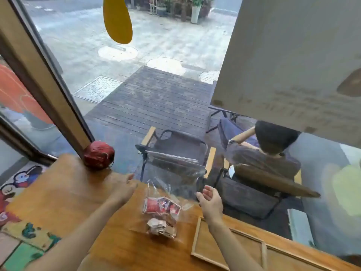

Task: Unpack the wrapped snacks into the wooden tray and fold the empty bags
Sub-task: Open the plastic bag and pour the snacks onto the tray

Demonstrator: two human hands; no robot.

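A wooden counter (64,194) runs along a big window, and the clear plastic bag (166,204) lying on it is the thing to place everything else by. Far left of the bag, beyond the counter's edge, the floor shows a colourful cartoon mat (21,184). Up and to the left of the bag, a red ball of yarn (99,157) sits on the counter against the window frame. The left hand (122,187) hovers just left of the bag's upper part, back of the hand up, fingers curled loosely together and closed on nothing that can be seen (motion blur softens the fingertips). The bag itself stands slumped, its open mouth rising toward the glass; inside it lie red-and-white wrapped snacks (161,205) with crumpled brownish-white wrapped pieces (161,227) nearer its bottom. Just right of the bag, the right hand (211,203) is held palm inward, fingers bent and slightly apart, close to the bag's edge; whether it pinches the plastic, I cannot tell. Below and right of the bag, the wooden tray (197,239) rests flat on the counter, its divided compartments holding no snacks. Beyond the glass, right of the bag, a person sits in a folding chair (252,200).
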